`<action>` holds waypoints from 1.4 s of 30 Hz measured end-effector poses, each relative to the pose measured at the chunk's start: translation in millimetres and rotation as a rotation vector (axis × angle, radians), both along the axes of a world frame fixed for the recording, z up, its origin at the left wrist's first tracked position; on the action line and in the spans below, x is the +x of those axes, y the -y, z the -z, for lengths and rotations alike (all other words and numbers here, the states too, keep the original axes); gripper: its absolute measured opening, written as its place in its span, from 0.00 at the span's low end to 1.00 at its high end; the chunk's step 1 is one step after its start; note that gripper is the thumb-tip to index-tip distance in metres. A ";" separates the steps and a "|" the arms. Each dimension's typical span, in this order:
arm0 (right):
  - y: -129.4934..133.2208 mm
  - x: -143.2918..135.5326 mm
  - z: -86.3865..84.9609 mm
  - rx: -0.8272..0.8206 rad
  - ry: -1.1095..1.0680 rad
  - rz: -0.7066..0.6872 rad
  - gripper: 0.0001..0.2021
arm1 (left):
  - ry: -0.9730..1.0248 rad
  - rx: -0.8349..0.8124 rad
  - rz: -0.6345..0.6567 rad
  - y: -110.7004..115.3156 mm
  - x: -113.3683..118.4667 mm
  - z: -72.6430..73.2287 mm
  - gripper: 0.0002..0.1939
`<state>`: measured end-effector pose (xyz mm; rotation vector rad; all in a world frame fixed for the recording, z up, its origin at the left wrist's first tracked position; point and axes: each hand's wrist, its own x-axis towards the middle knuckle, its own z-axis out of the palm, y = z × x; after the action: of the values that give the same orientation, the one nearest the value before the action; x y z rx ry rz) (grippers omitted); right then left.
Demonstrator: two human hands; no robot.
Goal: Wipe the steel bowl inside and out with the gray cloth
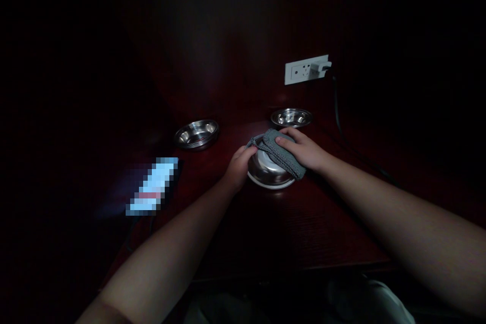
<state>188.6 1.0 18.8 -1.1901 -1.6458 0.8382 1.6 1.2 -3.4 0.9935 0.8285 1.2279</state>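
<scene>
A shiny metal bowl (270,171) is at the middle of the dark red table, seemingly upside down with its rim low. My left hand (240,164) grips its left side, thumb on top and fingers mostly hidden. My right hand (301,148) is closed on a folded grey cloth (281,154) and presses it against the bowl's upper right side. Part of the cloth reaches across the top toward my left thumb.
Stacked metal bowls (196,134) stand at the back left, and another metal bowl (291,117) at the back right. A lit, pixelated phone (154,187) is left of my left forearm. A wall socket (299,72) holds a plug with a cable (337,111) running down right.
</scene>
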 end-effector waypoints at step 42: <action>-0.7 0.2 0.1 -0.008 0.014 0.007 0.18 | 0.000 0.016 0.010 -1.3 -0.7 2.0 0.11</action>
<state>188.7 1.7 18.7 -1.2094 -1.6498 0.8340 0.9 2.4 -5.4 1.0095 0.8141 1.2274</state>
